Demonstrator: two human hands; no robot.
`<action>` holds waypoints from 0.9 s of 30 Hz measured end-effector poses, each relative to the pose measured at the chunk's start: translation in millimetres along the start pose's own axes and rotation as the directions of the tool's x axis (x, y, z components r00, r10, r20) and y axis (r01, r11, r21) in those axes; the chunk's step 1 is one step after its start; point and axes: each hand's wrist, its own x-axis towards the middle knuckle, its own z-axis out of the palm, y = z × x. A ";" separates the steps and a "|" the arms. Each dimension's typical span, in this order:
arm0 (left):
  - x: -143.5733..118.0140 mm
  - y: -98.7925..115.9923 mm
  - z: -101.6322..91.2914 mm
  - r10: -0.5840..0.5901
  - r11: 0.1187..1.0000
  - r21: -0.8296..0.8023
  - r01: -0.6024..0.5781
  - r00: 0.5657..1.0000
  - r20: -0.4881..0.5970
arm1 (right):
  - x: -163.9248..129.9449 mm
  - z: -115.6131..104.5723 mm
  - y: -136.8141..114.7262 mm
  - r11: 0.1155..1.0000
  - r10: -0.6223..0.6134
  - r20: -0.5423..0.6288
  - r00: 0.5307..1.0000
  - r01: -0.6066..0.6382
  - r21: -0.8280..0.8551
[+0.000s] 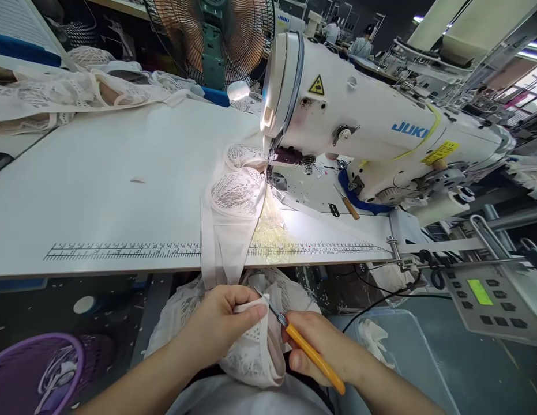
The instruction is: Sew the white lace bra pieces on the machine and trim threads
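L hand (220,323) pinches lace bra (255,346) edge over lap, fingers closed on fabric. R hand (320,346) grips orange snips (309,349), tip at seam. Fabric looks light, soft, limp, snag-prone; best held taut near cut. Machine (372,127) w/ more lace on table (121,173).

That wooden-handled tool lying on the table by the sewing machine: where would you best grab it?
Grip the wooden-handled tool by its thicker brown handle, coming from above on the near side: it lies flat, thin metal tip pointing away toward the sewing machine.
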 end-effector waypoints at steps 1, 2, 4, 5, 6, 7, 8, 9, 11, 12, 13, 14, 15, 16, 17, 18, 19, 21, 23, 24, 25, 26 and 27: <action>0.8 -0.6 0.5 -0.007 1.000 -0.009 0.007 1.000 -0.001 | 0.0 -0.2 0.2 1.000 0.001 -0.002 1.000 -0.001 -0.020; 1.6 -0.9 0.8 -0.012 1.000 -0.012 0.012 1.000 -0.004 | -0.2 -0.3 0.7 0.999 0.001 0.000 1.000 -0.001 -0.038; 3.0 -1.1 0.9 -0.026 1.000 -0.010 0.026 1.000 -0.013 | -0.8 0.0 2.3 0.998 0.004 0.007 1.000 -0.003 -0.064; 3.5 -1.1 0.6 -0.034 0.999 -0.009 0.034 0.999 -0.016 | -1.2 0.4 3.3 0.997 0.007 0.009 1.000 -0.006 -0.071; 4.0 -1.2 0.2 -0.039 0.999 -0.012 0.039 0.999 -0.017 | -1.5 0.8 4.2 0.997 0.013 0.009 1.000 -0.012 -0.078; 4.4 -1.4 -0.3 -0.042 0.999 -0.019 0.042 0.999 -0.017 | -1.7 1.1 4.9 0.996 0.021 0.005 1.000 -0.021 -0.083; 4.8 -1.7 -0.8 -0.047 0.999 -0.029 0.046 0.999 -0.015 | -1.8 1.4 5.3 0.996 0.028 0.000 1.000 -0.028 -0.086; 5.0 -2.0 -1.2 -0.051 0.998 -0.039 0.051 0.999 -0.013 | -1.6 1.5 5.5 0.995 0.034 -0.003 0.999 -0.034 -0.089; 5.3 -2.4 -1.9 -0.058 0.997 -0.058 0.057 0.998 -0.012 | -1.0 1.3 4.6 0.995 0.045 -0.010 0.999 -0.046 -0.091; 5.4 -2.4 -2.0 -0.060 0.996 -0.064 0.059 0.998 -0.014 | -0.5 1.1 3.6 0.995 0.052 -0.013 0.999 -0.053 -0.089; 5.4 -2.4 -2.0 -0.063 0.996 -0.069 0.062 0.998 -0.015 | -0.1 0.9 2.5 0.994 0.061 -0.016 0.998 -0.062 -0.085; 5.4 -2.3 -2.0 -0.064 0.995 -0.076 0.063 0.998 -0.014 | 0.3 0.8 1.3 0.994 0.072 -0.018 0.997 -0.073 -0.077; 5.4 -2.4 -2.0 -0.066 0.994 -0.084 0.065 0.998 -0.012 | 0.6 1.0 0.2 0.994 0.088 -0.020 0.996 -0.089 -0.067; 5.4 -2.7 -2.1 -0.071 0.993 -0.093 0.070 0.997 -0.008 | 0.9 1.7 -0.7 0.993 0.104 -0.017 0.994 -0.104 -0.052; 5.5 -3.2 -2.2 -0.074 0.992 -0.105 0.073 0.997 0.000 | 1.1 2.8 -1.1 0.993 0.117 -0.013 0.993 -0.118 -0.032; 5.6 -3.8 -2.4 -0.076 0.990 -0.117 0.076 0.997 0.010 | 1.3 4.6 -0.9 0.992 0.127 -0.011 0.992 -0.128 -0.010; 5.7 -4.6 -2.7 -0.077 0.989 -0.126 0.078 0.997 0.017 | 1.5 7.0 -0.1 0.991 0.136 -0.014 0.991 -0.136 0.014; 5.7 -6.0 -3.6 -0.080 0.988 -0.131 0.083 0.996 0.024 | 2.1 13.1 3.3 0.988 0.142 -0.041 0.989 -0.139 0.064; 4.9 -6.7 -5.1 -0.079 0.989 -0.121 0.080 0.997 0.016 | 2.5 19.4 8.0 0.985 0.143 -0.086 0.986 -0.133 0.111; 4.0 -6.4 -6.0 -0.075 0.991 -0.108 0.075 0.997 0.010 | 2.6 21.9 10.1 0.983 0.142 -0.111 0.984 -0.128 0.130; 2.6 -5.9 -7.1 -0.068 0.994 -0.089 0.068 0.998 0.002 | 2.6 23.5 11.6 0.982 0.139 -0.140 0.980 -0.118 0.144; 0.8 -4.9 -8.3 -0.064 0.996 -0.067 0.064 0.998 -0.005 | 2.5 24.0 12.2 0.982 0.136 -0.172 0.976 -0.109 0.155; -1.3 -3.8 -9.5 -0.059 0.997 -0.043 0.058 0.998 -0.014 | 2.3 23.5 11.6 0.980 0.134 -0.210 0.968 -0.098 0.173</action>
